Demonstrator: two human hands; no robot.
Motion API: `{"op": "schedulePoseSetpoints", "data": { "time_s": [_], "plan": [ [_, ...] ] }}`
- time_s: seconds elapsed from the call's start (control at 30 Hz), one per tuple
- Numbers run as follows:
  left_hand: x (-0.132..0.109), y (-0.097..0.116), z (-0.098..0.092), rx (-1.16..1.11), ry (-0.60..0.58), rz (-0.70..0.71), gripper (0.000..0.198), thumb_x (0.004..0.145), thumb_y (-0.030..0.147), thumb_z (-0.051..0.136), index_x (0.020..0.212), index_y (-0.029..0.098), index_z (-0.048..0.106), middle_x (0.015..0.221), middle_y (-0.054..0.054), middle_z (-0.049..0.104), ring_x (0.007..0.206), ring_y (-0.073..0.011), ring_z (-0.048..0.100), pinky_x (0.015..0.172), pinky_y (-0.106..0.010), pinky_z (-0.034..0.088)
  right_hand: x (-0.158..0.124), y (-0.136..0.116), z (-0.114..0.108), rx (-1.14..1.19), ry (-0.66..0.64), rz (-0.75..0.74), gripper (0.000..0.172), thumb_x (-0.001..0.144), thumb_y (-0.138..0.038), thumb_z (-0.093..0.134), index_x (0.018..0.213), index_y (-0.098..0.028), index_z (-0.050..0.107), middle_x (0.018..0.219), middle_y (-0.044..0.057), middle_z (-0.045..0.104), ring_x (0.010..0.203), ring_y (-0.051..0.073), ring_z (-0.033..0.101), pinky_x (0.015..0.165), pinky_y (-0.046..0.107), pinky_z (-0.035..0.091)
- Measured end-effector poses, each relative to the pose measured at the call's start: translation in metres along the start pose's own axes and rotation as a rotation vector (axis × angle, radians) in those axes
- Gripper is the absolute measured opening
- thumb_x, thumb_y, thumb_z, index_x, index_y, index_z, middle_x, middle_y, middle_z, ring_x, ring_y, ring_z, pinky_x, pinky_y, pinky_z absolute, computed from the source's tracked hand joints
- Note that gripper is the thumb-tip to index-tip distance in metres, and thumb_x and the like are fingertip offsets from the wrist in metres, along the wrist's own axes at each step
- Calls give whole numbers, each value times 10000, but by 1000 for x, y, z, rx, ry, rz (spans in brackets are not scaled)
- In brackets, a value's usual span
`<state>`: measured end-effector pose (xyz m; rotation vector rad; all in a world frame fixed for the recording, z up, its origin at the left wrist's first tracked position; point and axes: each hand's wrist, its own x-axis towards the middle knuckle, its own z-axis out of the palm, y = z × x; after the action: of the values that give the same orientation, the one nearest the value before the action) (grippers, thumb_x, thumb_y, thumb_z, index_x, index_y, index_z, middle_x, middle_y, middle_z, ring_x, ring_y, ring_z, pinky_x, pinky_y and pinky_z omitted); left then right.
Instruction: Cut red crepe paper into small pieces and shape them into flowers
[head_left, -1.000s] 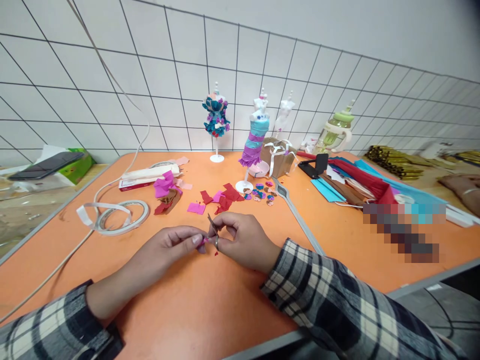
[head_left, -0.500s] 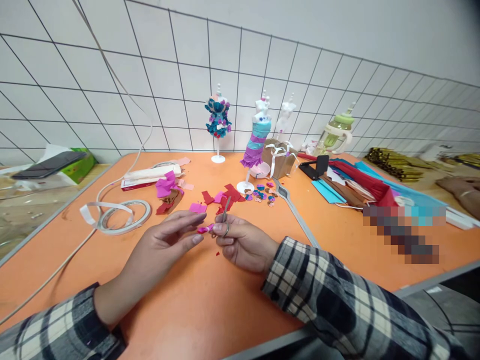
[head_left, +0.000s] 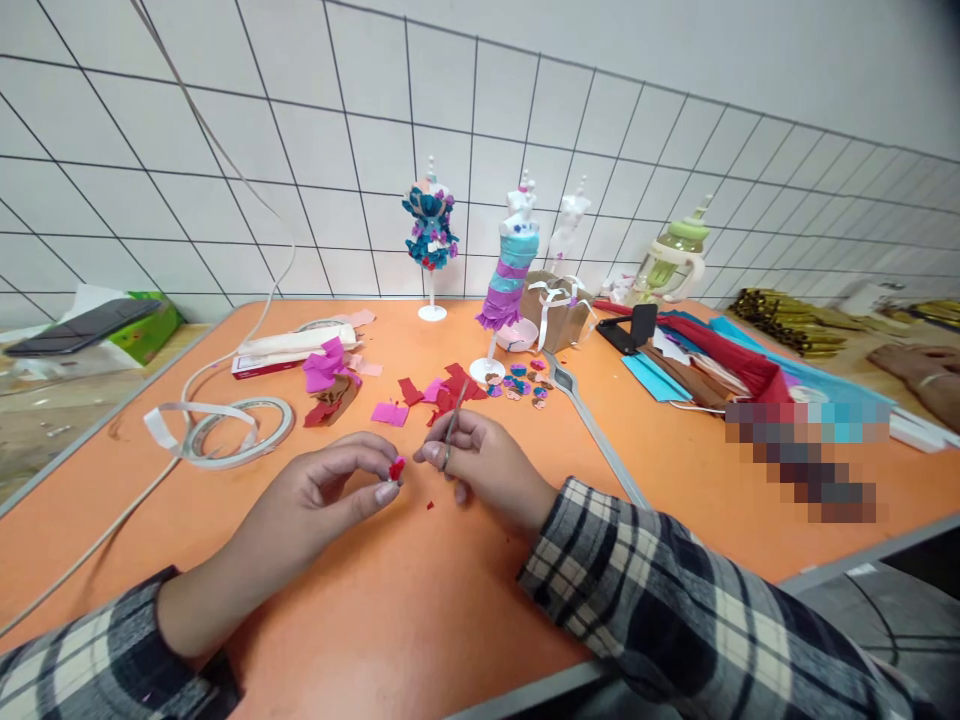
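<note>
My left hand pinches a small scrap of red and pink crepe paper between thumb and fingertips. Just to its right, my right hand is closed on a small pair of scissors, one finger loop showing and the blades pointing up and away. A gap separates the two hands. Below them a tiny red snippet lies on the orange table. Beyond them are red paper pieces and a pink paper square.
A blue-and-purple dressed mini mannequin, a teal one and paper flowers stand or lie behind. Tape roll and a cable are left. Folded coloured paper and a bottle are right. Another person's hand rests far right.
The paper scrap has passed from my right hand to my left, which has closed on it. My right hand has drawn slightly away, still holding the scissors.
</note>
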<state>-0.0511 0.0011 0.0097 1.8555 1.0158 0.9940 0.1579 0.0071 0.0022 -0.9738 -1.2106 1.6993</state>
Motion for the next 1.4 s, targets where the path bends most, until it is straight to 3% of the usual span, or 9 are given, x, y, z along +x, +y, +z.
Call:
{"op": "schedulePoseSetpoints", "data": {
  "time_s": [0.13, 0.3, 0.47, 0.7, 0.83, 0.97, 1.1, 1.23, 1.4],
  "plan": [
    [3, -1, 1, 115, -72, -83, 242, 811, 474, 725, 761, 238, 735, 839, -37, 726, 790, -211, 671, 805, -299, 541, 0, -1, -3, -219, -98, -148, 333, 706, -347, 826, 887, -191, 593, 963, 27, 698, 781, 130, 595, 611, 230, 482],
    [4, 1, 2, 260, -80, -79, 234, 822, 458, 681, 753, 240, 728, 851, -37, 729, 819, -222, 680, 801, -298, 514, -5, 5, 6, -476, 59, -319, 181, 717, -205, 769, 839, -195, 636, 829, -19, 658, 721, 112, 553, 706, 264, 464],
    [3, 2, 3, 336, -61, -77, 239, 820, 470, 670, 768, 247, 740, 894, -44, 745, 868, -244, 687, 843, -330, 513, -4, 4, 8, -459, 89, -292, 100, 750, -177, 690, 774, -192, 595, 737, -37, 608, 626, 95, 511, 632, 240, 430],
    [0, -4, 2, 298, -35, -123, 417, 803, 560, 721, 1127, 299, 753, 1134, -64, 760, 1082, -306, 677, 973, -382, 505, 2, 0, -1, -456, 229, -329, 74, 760, -209, 680, 805, -184, 626, 810, -19, 658, 557, 75, 394, 542, 227, 334],
    [3, -4, 2, 266, -35, -142, 383, 800, 600, 708, 997, 285, 803, 1005, -67, 775, 950, -279, 704, 907, -367, 535, 4, 6, -2, -422, 167, -285, 94, 747, -218, 691, 805, -184, 626, 736, -51, 598, 520, 66, 334, 500, 229, 273],
    [5, -3, 4, 238, -106, -79, 297, 800, 542, 721, 782, 254, 790, 869, -52, 747, 836, -232, 694, 840, -325, 543, 6, 11, 1, -396, 102, -215, 99, 723, -151, 685, 771, -179, 603, 706, -60, 593, 542, 63, 394, 529, 218, 316],
    [5, -3, 4, 198, -159, -88, 264, 837, 485, 675, 811, 237, 763, 891, -54, 748, 846, -227, 688, 823, -306, 537, 6, 9, 4, -251, 37, -109, 198, 686, -156, 747, 741, -180, 558, 692, -54, 611, 586, 73, 511, 578, 211, 409],
    [3, -4, 3, 193, -152, -92, 222, 838, 440, 661, 795, 230, 720, 862, -46, 732, 835, -223, 670, 787, -291, 524, 5, 5, 5, -152, -11, -58, 372, 622, -319, 856, 738, -189, 528, 678, -59, 595, 588, 82, 527, 581, 219, 441],
    [2, -5, -1, 148, -87, -106, 231, 849, 445, 644, 768, 229, 652, 791, -14, 675, 778, -206, 617, 741, -266, 493, -1, -2, -5, -468, -3, -154, 280, 752, -395, 777, 847, -194, 607, 746, -48, 612, 592, 79, 486, 558, 215, 386]
  ]
}}
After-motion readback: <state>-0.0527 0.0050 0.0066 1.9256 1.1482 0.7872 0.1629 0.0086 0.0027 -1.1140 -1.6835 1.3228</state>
